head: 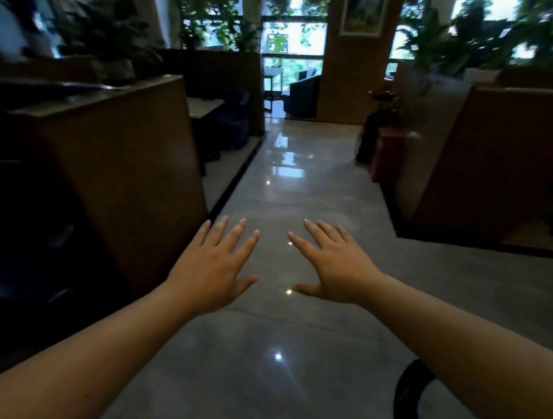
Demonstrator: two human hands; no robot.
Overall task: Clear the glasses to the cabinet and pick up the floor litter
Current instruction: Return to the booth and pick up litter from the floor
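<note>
Polished grey floor tiles (288, 184) run ahead of you down an aisle, throwing back bright spots of ceiling light. Tall windows (292, 37) at the far end glow behind a blur of green plants (447, 49). On your left stands a brown wooden booth partition (123, 172), and beyond it you can make out a pale table top (203, 106) in shadow. On your right a matching wooden partition (490, 160) closes off another booth, with a red stand (388, 150) just beside its far corner. A wooden pillar (352, 71) rises at the end of the aisle with a framed picture (363, 11) on it.

Your two bare forearms reach forward over the floor. Your left hand (213, 270) is palm down, fingers spread apart and holding nothing. Your right hand (336, 268) mirrors it, fingers apart, thumb pointing inward, also empty; the two thumbs are near each other but not touching. A dark curved strap (409, 395) shows under your right forearm.

You have no glasses, cabinet or litter that can be picked out from here; the stretch of floor below your hands looks bare.
</note>
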